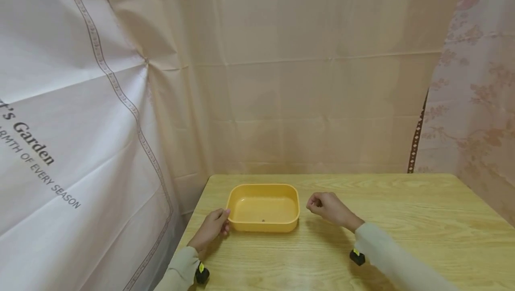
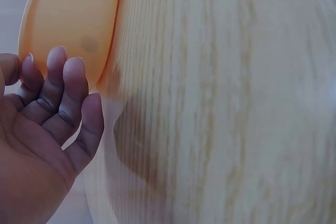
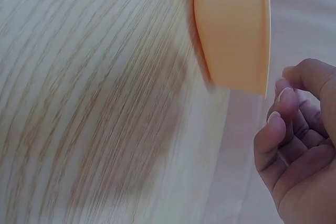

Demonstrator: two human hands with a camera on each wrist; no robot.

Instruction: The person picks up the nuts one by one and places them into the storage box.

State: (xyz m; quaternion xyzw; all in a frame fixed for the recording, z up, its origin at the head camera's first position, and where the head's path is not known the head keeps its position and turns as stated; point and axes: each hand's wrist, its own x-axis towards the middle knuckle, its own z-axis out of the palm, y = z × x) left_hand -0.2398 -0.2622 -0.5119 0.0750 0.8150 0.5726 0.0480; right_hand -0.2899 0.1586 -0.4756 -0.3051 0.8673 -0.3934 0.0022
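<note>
The yellow tub (image 1: 257, 227) sits between 2 hands (image 1: 211, 228) (image 1: 331, 208), touching the left.

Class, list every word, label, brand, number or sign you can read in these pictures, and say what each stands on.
"t's Garden": on the white sheet at the left; its beginning is cut off.
"ARMTH OF EVERY SEASON": below it on the same sheet, beginning also cut off.
Yellow tray: no readable text; the dark speck near its rim is too small to identify.
Numbers: none readable.

Left grip (image 1: 211, 228) pinching, right grip (image 1: 331, 208) raised, fingers (image 3: 286, 104) curled, forearms (image 1: 392, 253) extended
</note>
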